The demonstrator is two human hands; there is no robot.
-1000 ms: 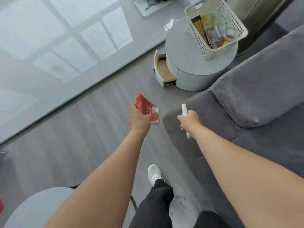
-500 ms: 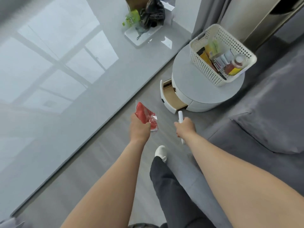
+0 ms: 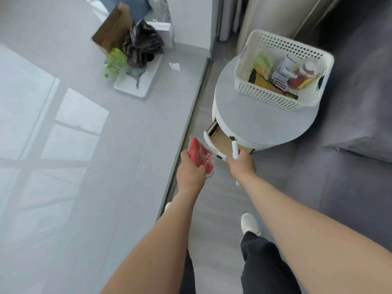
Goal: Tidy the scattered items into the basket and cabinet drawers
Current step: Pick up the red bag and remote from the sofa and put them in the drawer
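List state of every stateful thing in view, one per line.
Drawer: pulled open, looks empty.
Basket: upright on the round cabinet, holding items.
Left hand: grips red packet.
Right hand: grips white stick.
Paper bag: open, on the floor.

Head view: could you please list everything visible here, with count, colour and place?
basket: one, white, on cabinet top, holding packets and bottles
cabinet: one, round, white, beside sofa
drawer: one, open, wooden inside
red packet: one, in left hand
white stick: one, in right hand
sofa: one, dark grey, right
paper bag: one, brown, far left
white tray: one, on floor
hands: left, right
shoe: one, white
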